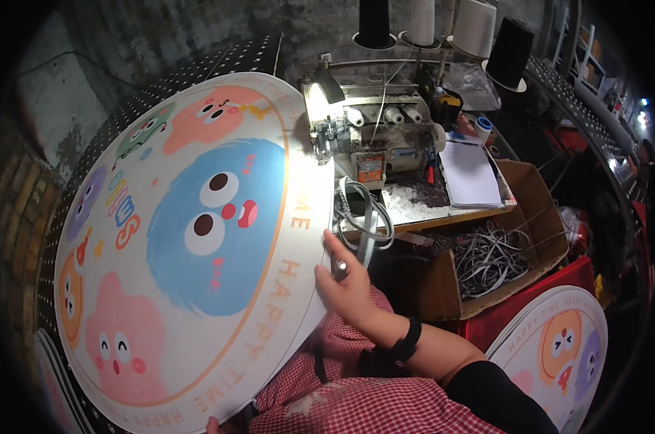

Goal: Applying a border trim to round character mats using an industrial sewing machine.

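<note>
The right hand (347, 286) pinches the edge of the mat (226, 217), which spreads to that hand's left. Beyond it stands the sewing machine (392, 148); rightward, a box (439, 286) holds strips (490, 260). The left hand (213, 425) barely shows; its grip I cannot tell.

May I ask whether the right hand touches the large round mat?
Touching: the head view shows the right hand gripping the large round mat at its edge.

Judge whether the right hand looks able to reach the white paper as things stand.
Probably yes, if the right hand leaves the mat: the white paper lies largely uncovered, with nothing tall between hand and paper.
</note>
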### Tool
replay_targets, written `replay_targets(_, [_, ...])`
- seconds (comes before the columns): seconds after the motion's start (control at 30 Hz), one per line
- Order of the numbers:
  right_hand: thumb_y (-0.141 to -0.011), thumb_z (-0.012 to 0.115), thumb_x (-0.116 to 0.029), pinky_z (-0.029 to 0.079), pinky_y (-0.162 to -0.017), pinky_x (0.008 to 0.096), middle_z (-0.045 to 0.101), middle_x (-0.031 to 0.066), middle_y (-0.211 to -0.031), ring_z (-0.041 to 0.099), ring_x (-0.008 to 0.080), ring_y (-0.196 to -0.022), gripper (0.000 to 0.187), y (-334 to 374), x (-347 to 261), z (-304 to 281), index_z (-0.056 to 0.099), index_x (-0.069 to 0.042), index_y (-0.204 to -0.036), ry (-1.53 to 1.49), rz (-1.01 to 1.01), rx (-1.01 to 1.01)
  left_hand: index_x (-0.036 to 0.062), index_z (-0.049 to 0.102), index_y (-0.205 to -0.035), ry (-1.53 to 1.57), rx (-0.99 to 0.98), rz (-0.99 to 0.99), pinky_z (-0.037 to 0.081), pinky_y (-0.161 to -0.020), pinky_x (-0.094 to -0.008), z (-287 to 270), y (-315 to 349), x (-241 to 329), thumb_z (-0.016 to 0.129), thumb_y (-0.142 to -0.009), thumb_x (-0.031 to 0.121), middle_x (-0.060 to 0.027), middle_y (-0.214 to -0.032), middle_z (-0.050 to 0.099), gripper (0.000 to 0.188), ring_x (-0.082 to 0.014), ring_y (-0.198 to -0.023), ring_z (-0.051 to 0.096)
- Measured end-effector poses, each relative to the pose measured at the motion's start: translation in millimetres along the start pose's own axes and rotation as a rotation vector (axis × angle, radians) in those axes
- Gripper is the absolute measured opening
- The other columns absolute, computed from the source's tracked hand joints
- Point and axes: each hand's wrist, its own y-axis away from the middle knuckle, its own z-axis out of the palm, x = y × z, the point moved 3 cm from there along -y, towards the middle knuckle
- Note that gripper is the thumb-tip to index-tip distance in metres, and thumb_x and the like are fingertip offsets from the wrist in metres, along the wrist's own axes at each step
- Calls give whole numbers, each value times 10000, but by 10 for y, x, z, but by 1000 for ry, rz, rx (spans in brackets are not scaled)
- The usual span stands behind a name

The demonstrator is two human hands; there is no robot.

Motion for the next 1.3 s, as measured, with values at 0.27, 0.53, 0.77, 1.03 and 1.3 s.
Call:
replay_targets(0.27, [-671,675,-274,456,-744,327,537,216,-1012,562,238,-862,882,-1063,115,-281,191,41,-1337,242,313,-299,25,497,-1169,227,49,-459,384,-873,-314,832,313,233,523,-817,201,-101,-1130,547,395,-213,-1009,489])
replay_targets(0.53, [-768,627,-308,391,-473,217,565,34,-712,516,102,-578,490,-412,410,-179,486,29,-1095,-52,635,-261,43,505,-1162,221,28,-455,398,-844,-308,722,222,90,522,-826,211,-95,-1118,551,376,-207,-991,496])
replay_targets(0.77, [-809,575,-128,368,-465,202,538,-17,-636,453,39,-529,240,-390,286,-132,547,0,-1010,-148,419,-28,59,512,-1155,268,46,-489,411,-819,-304,512,73,32,522,-834,220,-90,-1107,555,359,-202,-975,502])
replay_targets(1.03, [-793,585,-44,372,-500,153,557,-25,-654,479,7,-570,521,-68,251,68,368,42,-1259,-217,353,21,52,521,-1118,288,16,-501,431,-769,-294,392,14,-49,515,-851,225,-104,-1068,559,318,-201,-924,516])
replay_targets(1.3, [-778,604,-37,423,-556,179,531,-7,-713,503,41,-630,423,-231,193,33,415,15,-1153,-127,188,105,20,531,-1051,277,-6,-389,457,-699,-280,481,62,-56,501,-874,225,-138,-1001,564,273,-205,-840,538])
